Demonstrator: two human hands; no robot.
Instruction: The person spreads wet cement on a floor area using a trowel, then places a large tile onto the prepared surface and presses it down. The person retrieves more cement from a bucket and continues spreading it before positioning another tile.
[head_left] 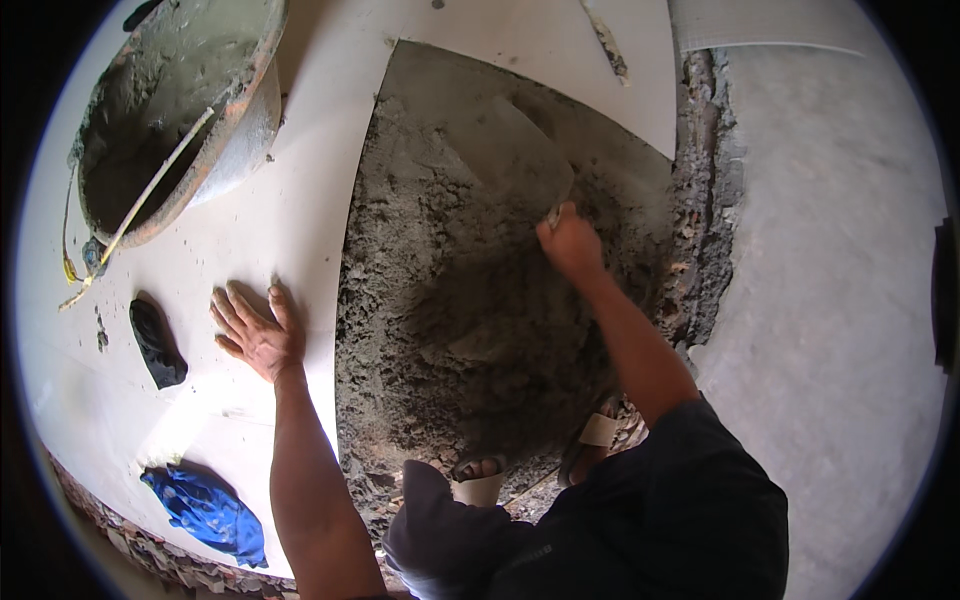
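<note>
My right hand [570,242] grips the handle of a flat trowel [515,150] whose grey blade lies on a bed of rough wet mortar [430,300]. The mortar fills a square gap between pale floor tiles [300,200]. My left hand [255,330] rests flat, fingers spread, on the tile just left of the mortar bed and holds nothing. Both forearms reach in from the lower edge, and my sandalled feet [480,485] stand at the near edge of the mortar.
A round mortar-caked pan [240,120] with a stick inside sits at top left. A black cloth [158,345] and a blue cloth [210,512] lie on the tile to the left. A broken rubble strip [705,200] borders bare grey concrete [830,250] on the right.
</note>
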